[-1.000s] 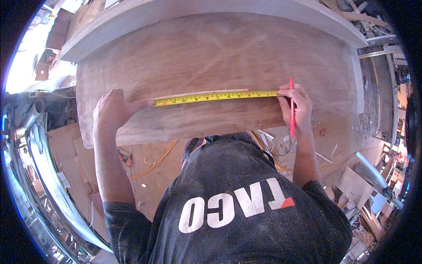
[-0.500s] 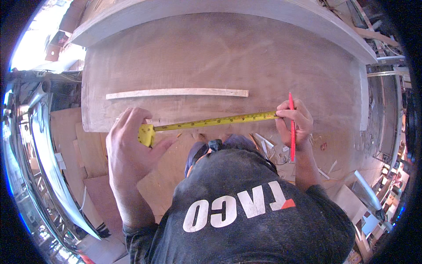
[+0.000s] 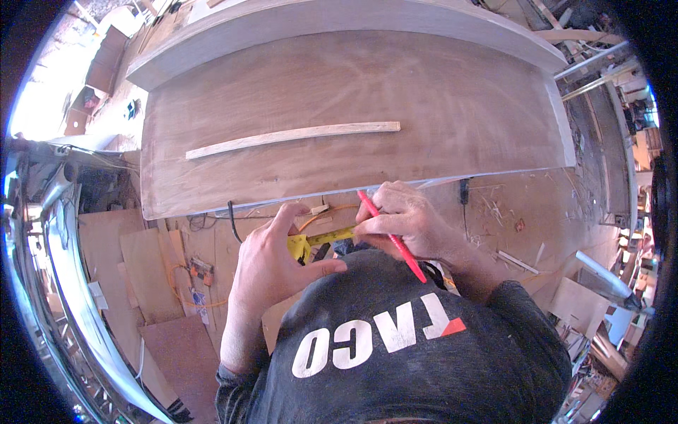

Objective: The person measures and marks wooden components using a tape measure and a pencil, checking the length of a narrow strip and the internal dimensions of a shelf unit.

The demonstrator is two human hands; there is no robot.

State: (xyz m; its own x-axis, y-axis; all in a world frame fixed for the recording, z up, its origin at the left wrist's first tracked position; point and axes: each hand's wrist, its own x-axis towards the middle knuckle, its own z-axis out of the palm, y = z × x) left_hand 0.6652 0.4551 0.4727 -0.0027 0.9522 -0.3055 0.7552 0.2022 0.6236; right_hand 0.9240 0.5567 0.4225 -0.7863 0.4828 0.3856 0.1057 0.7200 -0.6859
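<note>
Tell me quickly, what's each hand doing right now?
Left hand: loosely holding the tape measure by its case.
Right hand: closed, holding the red pen and the tape measure's pulled-out end.

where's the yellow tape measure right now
Just left of the head view's centre, the yellow tape measure spans between the left hand and right hand.
</note>
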